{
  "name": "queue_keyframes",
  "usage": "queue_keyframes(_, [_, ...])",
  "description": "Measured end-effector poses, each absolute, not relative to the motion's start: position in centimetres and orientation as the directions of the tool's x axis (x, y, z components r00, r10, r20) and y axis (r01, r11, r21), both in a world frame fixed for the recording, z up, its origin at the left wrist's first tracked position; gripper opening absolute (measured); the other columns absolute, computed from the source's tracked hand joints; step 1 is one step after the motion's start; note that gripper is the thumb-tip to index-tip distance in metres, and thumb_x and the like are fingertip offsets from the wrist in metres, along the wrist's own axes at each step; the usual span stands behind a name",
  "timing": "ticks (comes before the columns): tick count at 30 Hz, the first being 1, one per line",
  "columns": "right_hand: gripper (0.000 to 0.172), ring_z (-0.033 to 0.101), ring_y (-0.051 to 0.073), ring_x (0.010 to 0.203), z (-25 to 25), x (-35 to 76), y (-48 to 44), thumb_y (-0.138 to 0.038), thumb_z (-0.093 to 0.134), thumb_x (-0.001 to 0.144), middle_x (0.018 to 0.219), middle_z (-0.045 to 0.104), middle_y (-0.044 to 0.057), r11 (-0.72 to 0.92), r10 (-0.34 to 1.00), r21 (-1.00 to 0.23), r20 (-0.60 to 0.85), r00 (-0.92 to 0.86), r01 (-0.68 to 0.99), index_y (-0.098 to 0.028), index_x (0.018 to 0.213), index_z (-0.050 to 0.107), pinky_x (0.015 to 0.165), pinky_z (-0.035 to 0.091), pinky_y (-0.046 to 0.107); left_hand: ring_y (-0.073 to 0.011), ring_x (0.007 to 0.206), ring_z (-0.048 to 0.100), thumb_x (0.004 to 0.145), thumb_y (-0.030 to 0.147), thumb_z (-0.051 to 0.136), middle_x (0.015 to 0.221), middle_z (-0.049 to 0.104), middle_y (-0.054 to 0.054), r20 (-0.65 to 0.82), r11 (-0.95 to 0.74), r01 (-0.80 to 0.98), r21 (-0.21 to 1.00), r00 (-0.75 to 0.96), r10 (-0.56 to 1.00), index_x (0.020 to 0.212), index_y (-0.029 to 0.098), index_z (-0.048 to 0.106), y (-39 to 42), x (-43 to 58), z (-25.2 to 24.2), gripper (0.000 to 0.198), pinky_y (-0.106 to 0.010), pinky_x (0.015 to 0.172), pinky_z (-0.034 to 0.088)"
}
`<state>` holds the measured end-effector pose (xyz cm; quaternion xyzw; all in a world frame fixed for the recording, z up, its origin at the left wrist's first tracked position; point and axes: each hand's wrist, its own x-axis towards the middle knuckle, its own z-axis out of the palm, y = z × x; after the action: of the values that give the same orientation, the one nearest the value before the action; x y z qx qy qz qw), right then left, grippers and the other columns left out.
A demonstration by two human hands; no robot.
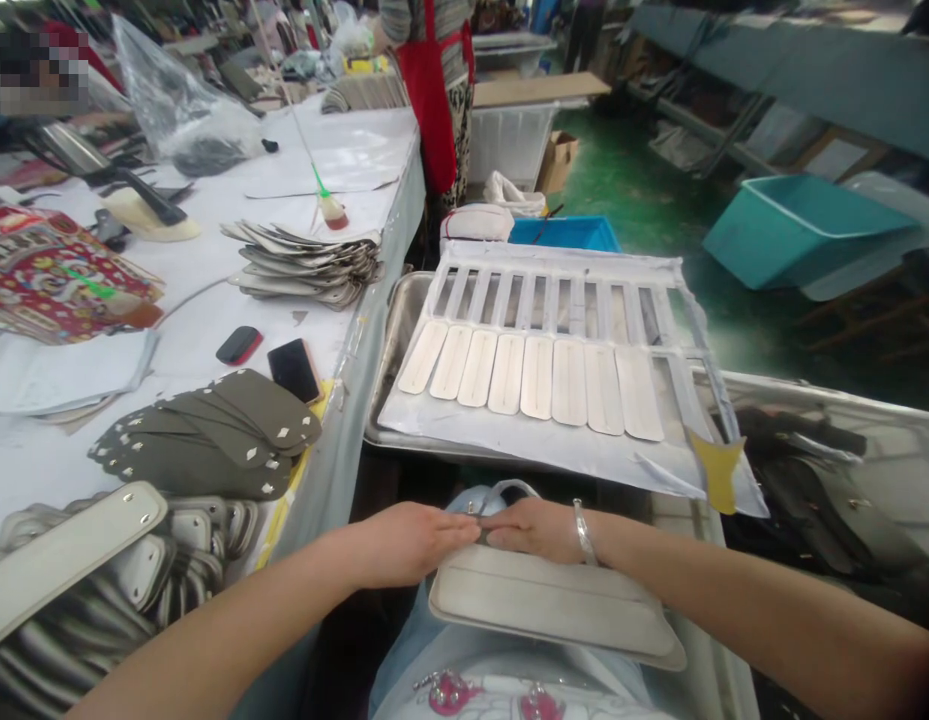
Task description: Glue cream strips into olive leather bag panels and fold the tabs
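Observation:
My left hand and my right hand meet fingertip to fingertip above my lap. Their fingers are stretched out and pressed together on a small grey leather piece, most of which they hide. A shiny metal stud shows by the left fingertips. My thumbs cannot be made out. Just below the hands, flat off-white leather strips with rounded ends lie stacked on my lap. Ahead, a white slotted board carries a row of cream oblong leather pieces.
The board rests on a metal tray. On the left table are dark leather strips, riveted pale strips, another stack, a phone and a glue bottle. At right, a bin holds dark goods. A person in a red apron stands behind.

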<state>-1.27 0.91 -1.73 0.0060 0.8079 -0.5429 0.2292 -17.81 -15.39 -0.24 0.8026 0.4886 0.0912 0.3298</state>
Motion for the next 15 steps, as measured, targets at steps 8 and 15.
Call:
queue_keyframes(8, [0.041,0.060,0.020,0.089,-1.4,-1.0,1.1,-0.040,0.037,0.089,0.099,0.066,0.009,0.469,-0.238,-0.842,-0.411,-0.880,0.266,-0.014,0.110,0.061,0.082,0.045,0.030,-0.0223,0.123,0.042,0.087,0.015,0.036,0.127,0.052,-0.015,-0.121,-0.381,0.803,0.458,0.481,0.869,0.128,0.007,0.043,-16.4,-17.3,0.3,0.042,-0.034,0.103,0.035])
queue_keyframes(15, [0.046,0.053,0.024,0.111,-0.4,8.1,5.5,-0.042,0.043,0.086,0.122,0.057,0.008,0.454,-0.047,-0.766,-0.531,-0.846,0.455,-0.016,0.123,0.054,0.098,0.038,0.035,-0.0302,0.117,0.047,0.089,0.034,0.043,0.117,0.059,-0.016,-0.097,-0.248,0.907,0.342,0.296,0.950,0.113,0.011,0.058,-15.0,-13.3,1.7,0.037,-0.049,0.103,0.027])
